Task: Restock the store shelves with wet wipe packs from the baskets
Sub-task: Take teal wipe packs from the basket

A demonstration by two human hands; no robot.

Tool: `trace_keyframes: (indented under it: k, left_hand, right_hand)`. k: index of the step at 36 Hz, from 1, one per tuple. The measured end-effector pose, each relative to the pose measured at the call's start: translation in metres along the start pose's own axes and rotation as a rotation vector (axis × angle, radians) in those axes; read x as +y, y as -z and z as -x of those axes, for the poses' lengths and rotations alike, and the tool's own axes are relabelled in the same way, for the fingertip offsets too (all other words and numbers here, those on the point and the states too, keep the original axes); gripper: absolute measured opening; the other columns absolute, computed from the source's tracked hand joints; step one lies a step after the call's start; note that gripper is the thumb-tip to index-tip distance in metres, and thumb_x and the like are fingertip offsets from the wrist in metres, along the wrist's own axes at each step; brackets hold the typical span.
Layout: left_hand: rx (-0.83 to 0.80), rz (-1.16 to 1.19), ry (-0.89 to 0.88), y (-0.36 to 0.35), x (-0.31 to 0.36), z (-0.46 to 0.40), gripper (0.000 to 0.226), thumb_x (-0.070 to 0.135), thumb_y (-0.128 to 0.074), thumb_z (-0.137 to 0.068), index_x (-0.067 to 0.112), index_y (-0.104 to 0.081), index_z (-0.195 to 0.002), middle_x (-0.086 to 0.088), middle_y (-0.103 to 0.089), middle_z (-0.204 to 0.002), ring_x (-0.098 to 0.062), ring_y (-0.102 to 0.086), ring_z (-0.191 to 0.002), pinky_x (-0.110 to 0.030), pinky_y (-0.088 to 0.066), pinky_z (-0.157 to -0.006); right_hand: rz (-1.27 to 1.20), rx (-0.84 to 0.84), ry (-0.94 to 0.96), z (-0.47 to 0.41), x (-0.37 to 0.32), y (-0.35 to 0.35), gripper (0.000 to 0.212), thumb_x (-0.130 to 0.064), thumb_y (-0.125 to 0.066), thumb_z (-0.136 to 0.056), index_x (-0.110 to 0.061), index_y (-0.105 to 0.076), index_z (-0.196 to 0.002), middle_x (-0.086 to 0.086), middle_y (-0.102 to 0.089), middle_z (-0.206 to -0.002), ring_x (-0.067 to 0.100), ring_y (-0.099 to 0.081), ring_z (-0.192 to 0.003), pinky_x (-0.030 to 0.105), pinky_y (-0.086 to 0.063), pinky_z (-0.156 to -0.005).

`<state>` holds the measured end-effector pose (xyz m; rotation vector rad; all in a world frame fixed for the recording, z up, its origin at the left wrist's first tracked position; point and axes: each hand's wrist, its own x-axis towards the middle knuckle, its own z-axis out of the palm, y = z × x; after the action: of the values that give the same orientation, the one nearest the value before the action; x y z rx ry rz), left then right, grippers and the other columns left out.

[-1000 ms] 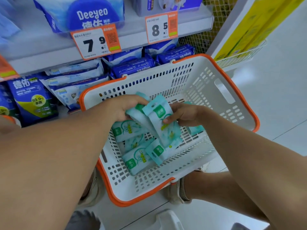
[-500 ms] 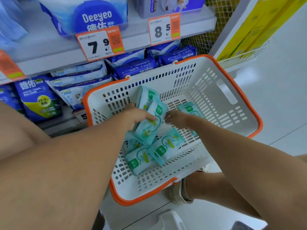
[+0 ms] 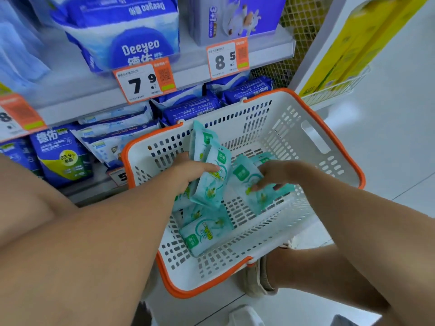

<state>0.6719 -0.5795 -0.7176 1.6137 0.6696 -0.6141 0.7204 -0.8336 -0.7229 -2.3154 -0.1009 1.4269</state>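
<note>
A white basket with an orange rim (image 3: 313, 147) stands on the floor against the shelves. Inside it my left hand (image 3: 190, 171) holds a stack of teal wet wipe packs (image 3: 211, 175) upright, thumb across the front one. Beside it my right hand (image 3: 275, 172) grips another teal pack (image 3: 249, 182), fingers curled over its lower edge. Several more teal packs (image 3: 204, 229) lie on the basket floor beneath my hands.
The lower shelf (image 3: 98, 184) behind the basket holds blue and white Deeyeo wipe packs (image 3: 195, 108). An upper shelf (image 3: 188, 74) carries price tags 7.9 and 8.5. A wire rack with yellow boxes (image 3: 341, 55) hangs at right. My shoe (image 3: 256, 276) sits by the basket's near corner.
My right hand let go of the shared stack, reached to the basket floor, and now lifts a separate teal pack. My left hand keeps the stack, now held more upright.
</note>
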Motion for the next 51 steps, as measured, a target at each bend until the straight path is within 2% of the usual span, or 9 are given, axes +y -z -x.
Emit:
trace_keyframes:
  k: [5, 8, 13, 16, 25, 29, 33, 43, 51]
  left_hand:
    - [-0.043, 0.079, -0.142, 0.003, 0.034, 0.031, 0.047, 0.025, -0.093, -0.063, 0.020, -0.073, -0.104, -0.003, -0.077, -0.097, -0.022, -0.075, -0.083, -0.045, -0.061, -0.079]
    - [-0.013, 0.206, -0.254, 0.002, 0.070, 0.059, 0.040, 0.032, -0.088, -0.065, 0.024, -0.074, -0.101, -0.003, -0.078, -0.094, -0.023, -0.075, -0.083, -0.047, -0.061, -0.079]
    - [0.189, 0.415, -0.480, 0.011, 0.143, 0.115, 0.053, 0.039, -0.084, -0.058, 0.021, -0.071, -0.106, -0.001, -0.077, -0.096, -0.023, -0.074, -0.088, -0.047, -0.060, -0.082]
    - [0.268, 0.330, -0.599, 0.032, 0.174, 0.152, 0.060, 0.049, -0.081, -0.045, 0.022, -0.073, -0.097, 0.005, -0.077, -0.089, -0.017, -0.074, -0.084, -0.042, -0.060, -0.084]
    - [0.604, 0.260, -0.899, 0.088, 0.208, 0.203, 0.046, 0.062, -0.064, -0.081, 0.024, -0.067, -0.108, 0.012, -0.071, -0.098, -0.011, -0.068, -0.094, -0.027, -0.052, -0.078]
    - [0.304, 0.330, -0.825, 0.108, 0.216, 0.219, 0.083, 0.088, -0.061, -0.060, 0.031, -0.064, -0.121, 0.008, -0.072, -0.116, -0.018, -0.068, -0.107, -0.045, -0.052, -0.096]
    - [-0.001, 0.330, -0.872, 0.108, 0.209, 0.228, 0.089, 0.058, -0.087, -0.060, 0.022, -0.055, -0.134, -0.003, -0.071, -0.121, -0.027, -0.069, -0.109, -0.051, -0.054, -0.094]
    - [-0.145, 0.260, -0.724, 0.095, 0.204, 0.237, 0.086, 0.029, -0.089, -0.054, 0.036, -0.038, -0.124, 0.004, -0.071, -0.117, -0.029, -0.074, -0.092, -0.057, -0.059, -0.072]
    - [-0.061, 0.375, -0.841, 0.095, 0.213, 0.233, 0.086, 0.008, -0.092, -0.055, 0.022, -0.047, -0.126, -0.001, -0.074, -0.113, -0.028, -0.073, -0.100, -0.053, -0.059, -0.080]
  right_hand:
    - [-0.681, -0.046, 0.304, 0.067, -0.024, 0.049, 0.074, -0.045, -0.093, -0.059, -0.016, -0.069, -0.122, 0.010, -0.069, -0.126, 0.029, -0.065, -0.117, 0.047, -0.051, -0.100]
    - [-0.979, -0.079, 0.467, 0.105, -0.067, 0.067, 0.058, -0.032, -0.087, -0.069, -0.012, -0.071, -0.121, 0.013, -0.068, -0.127, 0.028, -0.068, -0.113, 0.043, -0.058, -0.087]
    - [-1.084, 0.079, 0.517, 0.169, -0.137, 0.081, 0.030, -0.035, -0.054, -0.097, -0.014, -0.065, -0.116, 0.007, -0.077, -0.102, 0.018, -0.075, -0.084, 0.033, -0.061, -0.061]
    - [-1.115, 0.060, 0.629, 0.202, -0.162, 0.079, 0.040, -0.036, -0.053, -0.097, -0.015, -0.060, -0.131, 0.010, -0.072, -0.120, 0.022, -0.074, -0.097, 0.044, -0.062, -0.075]
    - [-1.195, 0.139, 0.996, 0.236, -0.254, 0.052, 0.045, -0.022, -0.061, -0.088, -0.004, -0.061, -0.129, 0.014, -0.071, -0.120, 0.027, -0.072, -0.101, 0.042, -0.061, -0.085]
    - [-1.189, 0.227, 1.088, 0.247, -0.262, 0.051, 0.041, -0.016, -0.059, -0.091, -0.006, -0.058, -0.131, 0.012, -0.071, -0.121, 0.031, -0.068, -0.112, 0.047, -0.058, -0.089]
    - [-1.107, 0.283, 1.116, 0.252, -0.258, 0.053, 0.036, -0.011, -0.056, -0.097, -0.004, -0.055, -0.132, 0.014, -0.070, -0.122, 0.034, -0.068, -0.112, 0.047, -0.058, -0.089]
    - [-1.159, 0.266, 1.182, 0.250, -0.260, 0.065, 0.044, -0.010, -0.055, -0.099, -0.008, -0.046, -0.141, 0.014, -0.066, -0.130, 0.036, -0.064, -0.119, 0.052, -0.054, -0.096]
    - [-0.640, 0.398, 1.156, 0.257, -0.260, 0.067, 0.047, -0.013, -0.052, -0.102, -0.025, -0.042, -0.146, -0.003, -0.065, -0.133, 0.015, -0.064, -0.119, 0.030, -0.056, -0.095]
